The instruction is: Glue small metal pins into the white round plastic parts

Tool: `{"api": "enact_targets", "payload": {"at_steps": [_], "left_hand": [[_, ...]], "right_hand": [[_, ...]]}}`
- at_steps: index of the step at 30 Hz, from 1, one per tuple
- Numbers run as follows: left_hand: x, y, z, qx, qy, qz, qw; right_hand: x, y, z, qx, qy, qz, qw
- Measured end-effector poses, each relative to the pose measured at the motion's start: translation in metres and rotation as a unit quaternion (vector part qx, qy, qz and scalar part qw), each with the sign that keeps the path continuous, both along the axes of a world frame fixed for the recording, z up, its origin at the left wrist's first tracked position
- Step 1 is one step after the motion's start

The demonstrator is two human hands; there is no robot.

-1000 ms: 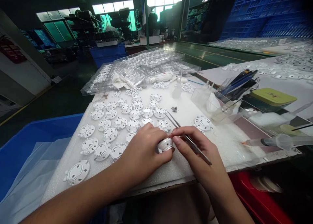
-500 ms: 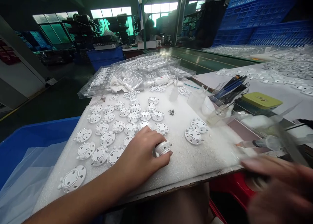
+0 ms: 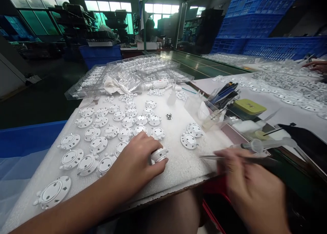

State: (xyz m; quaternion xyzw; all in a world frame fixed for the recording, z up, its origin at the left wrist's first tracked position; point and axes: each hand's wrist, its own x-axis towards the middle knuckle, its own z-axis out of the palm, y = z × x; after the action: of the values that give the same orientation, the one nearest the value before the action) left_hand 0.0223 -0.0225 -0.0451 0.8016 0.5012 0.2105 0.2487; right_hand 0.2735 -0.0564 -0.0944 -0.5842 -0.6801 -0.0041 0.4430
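My left hand rests on the white foam board, fingers closed round a small white round part held on its edge. Rows of similar white round parts lie flat to its left and behind it, and two more lie to its right. My right hand is blurred past the board's right front corner. Its fingers are closed on thin metal tweezers whose tips point left over the board edge. A small heap of tiny dark bits lies mid-board.
A syringe lies just behind my right hand. Clear trays of small parts stand at the back, a clear box of tools and a yellow-green tin to the right. A blue bin is at the left. Another person's hand works far right.
My right hand left the held part, swung out to the lower right, and has come back towards the board edge with the tweezers. My left hand kept hold of the part. The view shifted right.
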Motion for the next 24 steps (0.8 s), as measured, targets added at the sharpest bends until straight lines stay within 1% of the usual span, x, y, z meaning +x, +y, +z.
{"api": "enact_targets", "payload": {"at_steps": [2, 5, 8, 11, 12, 13, 14, 15, 17, 18, 19, 20, 22, 23, 24], "left_hand": [[0.0, 0.0, 0.0, -0.006, 0.004, 0.002, 1.0], [-0.001, -0.001, -0.001, -0.019, 0.005, 0.008, 1.0], [-0.001, -0.002, -0.002, -0.015, 0.005, 0.005, 1.0], [0.0, -0.003, -0.002, -0.006, 0.012, -0.005, 1.0], [0.0, -0.003, -0.002, -0.005, 0.014, -0.006, 1.0], [0.0, -0.002, -0.002, -0.006, 0.013, -0.005, 1.0], [0.001, -0.002, -0.002, -0.008, 0.01, -0.002, 1.0], [0.001, -0.002, -0.002, -0.008, 0.008, 0.001, 1.0], [0.001, -0.001, -0.002, -0.005, 0.005, 0.001, 1.0], [0.001, -0.001, -0.002, 0.0, 0.004, -0.002, 1.0], [0.001, -0.001, -0.002, 0.005, 0.004, -0.005, 1.0], [0.001, -0.001, -0.002, 0.01, 0.003, -0.009, 1.0], [0.002, -0.001, -0.003, 0.017, -0.005, -0.011, 1.0], [0.002, -0.001, -0.003, 0.017, -0.011, -0.011, 1.0], [0.002, -0.001, -0.004, 0.016, -0.015, -0.01, 1.0]], "right_hand": [[-0.012, 0.009, -0.006, 0.015, -0.037, 0.017, 0.999], [-0.014, 0.013, -0.009, 0.003, -0.044, 0.032, 0.999], [-0.012, 0.011, -0.008, -0.003, -0.054, 0.049, 0.997], [-0.012, 0.005, -0.009, -0.021, -0.047, 0.1, 0.994], [-0.011, 0.002, -0.012, -0.025, -0.028, 0.11, 0.993], [-0.01, 0.0, -0.015, -0.005, 0.013, 0.1, 0.995], [-0.009, -0.003, -0.018, 0.042, 0.07, 0.071, 0.994], [-0.006, -0.004, -0.021, 0.105, 0.131, 0.028, 0.985], [0.0, -0.001, -0.023, 0.223, 0.238, -0.06, 0.943], [0.004, 0.004, -0.022, 0.253, 0.266, -0.08, 0.927], [0.008, 0.01, -0.021, 0.253, 0.275, -0.081, 0.924], [0.011, 0.017, -0.018, 0.226, 0.275, -0.07, 0.932], [0.015, 0.03, -0.013, 0.141, 0.26, -0.056, 0.954], [0.015, 0.034, -0.01, 0.098, 0.243, -0.06, 0.963], [0.014, 0.035, -0.008, 0.074, 0.233, -0.071, 0.967]]}}
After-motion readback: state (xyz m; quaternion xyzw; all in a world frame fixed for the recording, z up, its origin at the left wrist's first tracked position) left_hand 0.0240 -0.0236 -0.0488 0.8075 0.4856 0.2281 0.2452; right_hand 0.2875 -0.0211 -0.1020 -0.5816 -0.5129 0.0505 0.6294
